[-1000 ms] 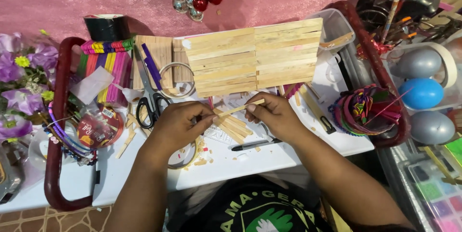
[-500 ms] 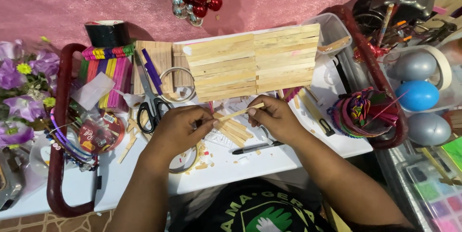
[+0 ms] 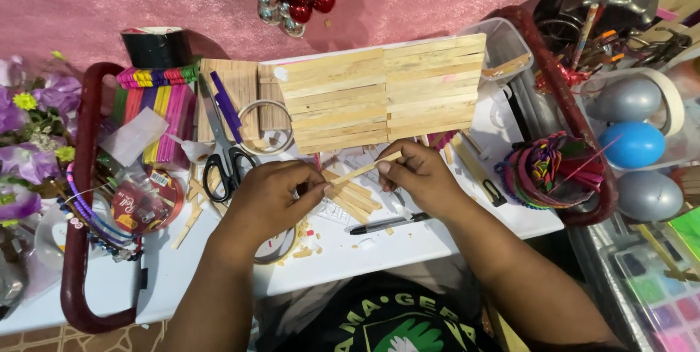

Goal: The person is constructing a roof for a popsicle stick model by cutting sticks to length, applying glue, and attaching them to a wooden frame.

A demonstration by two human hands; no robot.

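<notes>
My left hand (image 3: 273, 195) and my right hand (image 3: 419, 173) both pinch one thin wooden stick (image 3: 362, 170), one at each end, just above the white work board (image 3: 408, 246). Under the stick lies a small pile of similar loose sticks (image 3: 355, 199). Behind my hands stands a large panel of glued wooden sticks (image 3: 383, 93). A black pen (image 3: 386, 224) lies on the board close to my right wrist.
Black-handled scissors (image 3: 226, 159), a purple pen (image 3: 227, 107) and coloured sticks (image 3: 157, 115) lie at left, with black tape (image 3: 154, 47) behind. A clear tape roll (image 3: 264, 124) sits by the panel. Bangles (image 3: 554, 169), balloons (image 3: 631, 144) and tool clutter fill the right; purple flowers (image 3: 29, 140) far left.
The view has shifted slightly. My hands stay in nearly the same place, still holding the stick between them.
</notes>
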